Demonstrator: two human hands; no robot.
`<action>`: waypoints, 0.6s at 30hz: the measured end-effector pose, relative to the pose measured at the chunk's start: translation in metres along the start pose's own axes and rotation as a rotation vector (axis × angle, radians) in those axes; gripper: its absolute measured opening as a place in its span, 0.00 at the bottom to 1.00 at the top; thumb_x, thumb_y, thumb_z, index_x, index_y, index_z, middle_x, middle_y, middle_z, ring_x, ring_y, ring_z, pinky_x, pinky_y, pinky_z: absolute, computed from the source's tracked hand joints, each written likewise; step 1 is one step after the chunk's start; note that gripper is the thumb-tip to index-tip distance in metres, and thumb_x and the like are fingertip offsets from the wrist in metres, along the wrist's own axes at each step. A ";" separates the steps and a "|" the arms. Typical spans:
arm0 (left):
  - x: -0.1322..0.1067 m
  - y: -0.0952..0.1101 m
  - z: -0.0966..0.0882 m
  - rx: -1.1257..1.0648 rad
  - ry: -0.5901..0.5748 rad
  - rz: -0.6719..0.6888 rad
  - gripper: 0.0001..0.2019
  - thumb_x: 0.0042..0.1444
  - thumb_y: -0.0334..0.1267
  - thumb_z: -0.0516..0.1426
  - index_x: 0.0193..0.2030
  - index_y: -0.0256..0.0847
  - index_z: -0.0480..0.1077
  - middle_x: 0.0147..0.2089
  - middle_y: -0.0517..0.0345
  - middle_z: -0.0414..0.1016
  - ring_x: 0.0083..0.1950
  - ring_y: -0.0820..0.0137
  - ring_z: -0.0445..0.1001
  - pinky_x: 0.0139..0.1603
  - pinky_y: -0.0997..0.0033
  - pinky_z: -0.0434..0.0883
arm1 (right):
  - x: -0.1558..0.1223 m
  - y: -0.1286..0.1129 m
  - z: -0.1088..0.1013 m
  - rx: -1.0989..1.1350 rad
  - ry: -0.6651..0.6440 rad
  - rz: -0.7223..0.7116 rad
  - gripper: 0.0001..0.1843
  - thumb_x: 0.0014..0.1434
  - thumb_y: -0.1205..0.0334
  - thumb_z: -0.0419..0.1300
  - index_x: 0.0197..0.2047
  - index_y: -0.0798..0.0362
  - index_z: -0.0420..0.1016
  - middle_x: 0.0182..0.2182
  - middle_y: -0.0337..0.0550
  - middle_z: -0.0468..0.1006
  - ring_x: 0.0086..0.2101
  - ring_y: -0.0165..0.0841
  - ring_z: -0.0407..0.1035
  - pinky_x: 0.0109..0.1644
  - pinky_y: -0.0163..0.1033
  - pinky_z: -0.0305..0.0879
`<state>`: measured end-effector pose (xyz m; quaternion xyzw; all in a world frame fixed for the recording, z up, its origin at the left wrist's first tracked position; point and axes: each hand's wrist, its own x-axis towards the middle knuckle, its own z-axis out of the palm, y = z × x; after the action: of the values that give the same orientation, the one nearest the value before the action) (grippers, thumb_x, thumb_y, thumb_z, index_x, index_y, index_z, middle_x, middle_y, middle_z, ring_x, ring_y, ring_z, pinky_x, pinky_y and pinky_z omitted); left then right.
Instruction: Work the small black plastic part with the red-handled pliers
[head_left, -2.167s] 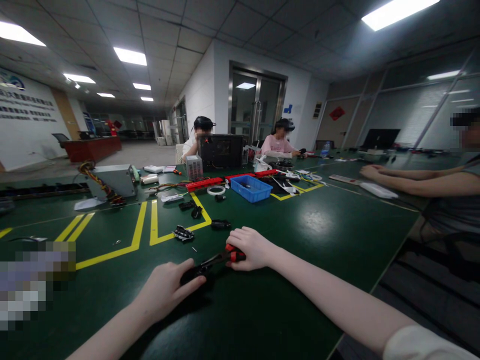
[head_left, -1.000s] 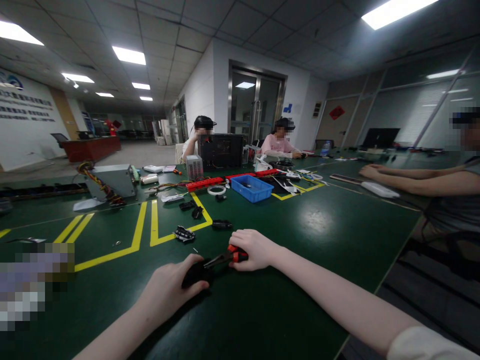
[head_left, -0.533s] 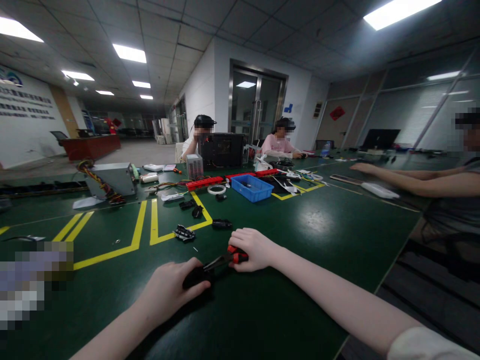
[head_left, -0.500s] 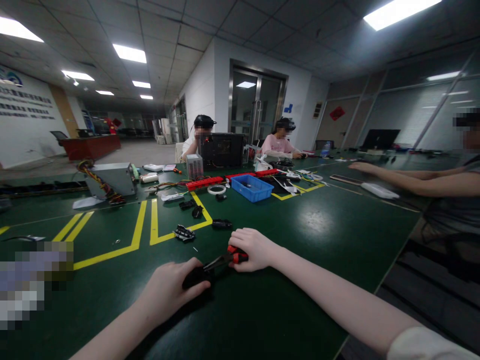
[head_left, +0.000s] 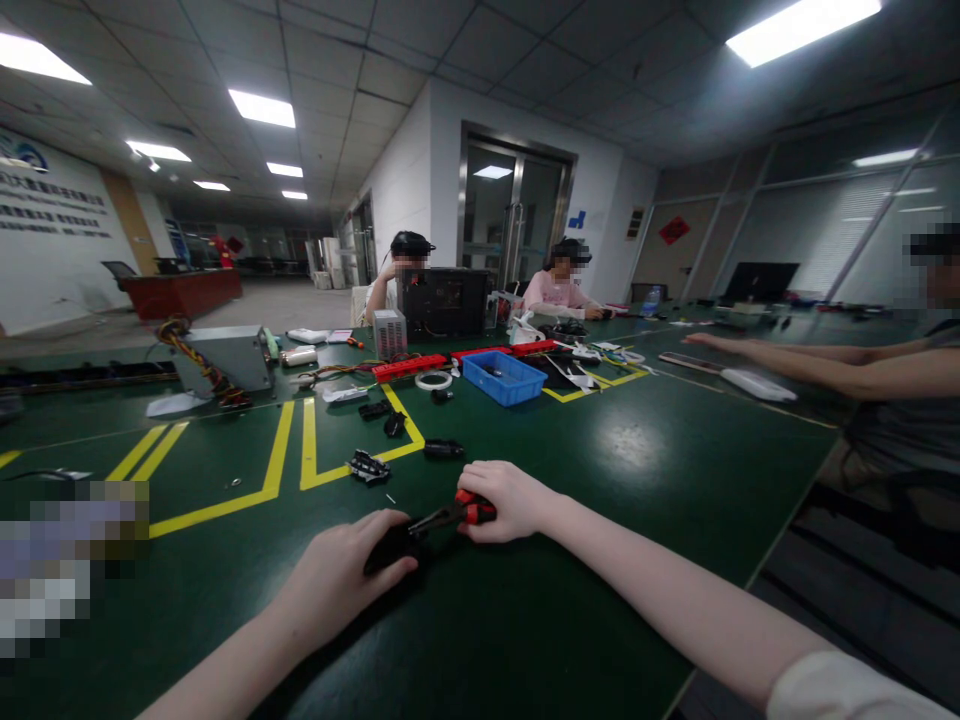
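My right hand point(head_left: 506, 500) is closed around the red-and-black handles of a pair of pliers point(head_left: 436, 519), whose metal jaws point left. The jaw tips meet a black plastic piece point(head_left: 391, 548) at the table surface. Thumb and fingers of my left hand point(head_left: 349, 565) are wrapped round that piece from the left and cover much of it, so its kind is unclear. Beyond my hands lie a black part point(head_left: 444, 449), a broken-looking black-and-silver part point(head_left: 368, 466) and a tiny white sliver point(head_left: 390, 498).
A blue tray point(head_left: 504, 380) stands past my right hand, near red power strips point(head_left: 409, 368). A metal power supply point(head_left: 221, 360) with coloured wires sits at left; a black computer case point(head_left: 442, 302) is at the back. Co-workers sit opposite and at right, one with arms point(head_left: 787, 360) on the table.
The pliers have turned slightly in my right hand, while both hands stay nearly in place. At right, the co-worker's hand has shifted a little to the left.
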<state>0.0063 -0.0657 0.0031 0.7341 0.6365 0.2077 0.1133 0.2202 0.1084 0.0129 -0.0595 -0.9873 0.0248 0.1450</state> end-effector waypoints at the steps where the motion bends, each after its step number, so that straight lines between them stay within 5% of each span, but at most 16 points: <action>1: 0.000 -0.001 0.001 -0.001 0.007 0.002 0.18 0.60 0.48 0.53 0.55 0.48 0.65 0.51 0.56 0.74 0.46 0.62 0.75 0.46 0.66 0.70 | 0.000 0.000 0.000 0.012 -0.003 0.006 0.15 0.52 0.51 0.61 0.34 0.53 0.64 0.31 0.39 0.68 0.32 0.30 0.62 0.34 0.34 0.56; 18: 0.002 -0.001 0.000 -0.050 -0.013 -0.051 0.18 0.59 0.49 0.53 0.54 0.46 0.66 0.49 0.54 0.75 0.46 0.60 0.75 0.45 0.65 0.70 | 0.000 -0.001 0.000 -0.064 0.019 0.011 0.16 0.51 0.50 0.62 0.34 0.54 0.65 0.31 0.40 0.68 0.31 0.30 0.62 0.34 0.34 0.56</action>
<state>0.0060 -0.0634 0.0032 0.7159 0.6488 0.2160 0.1411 0.2197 0.1079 0.0128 -0.0699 -0.9858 -0.0067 0.1524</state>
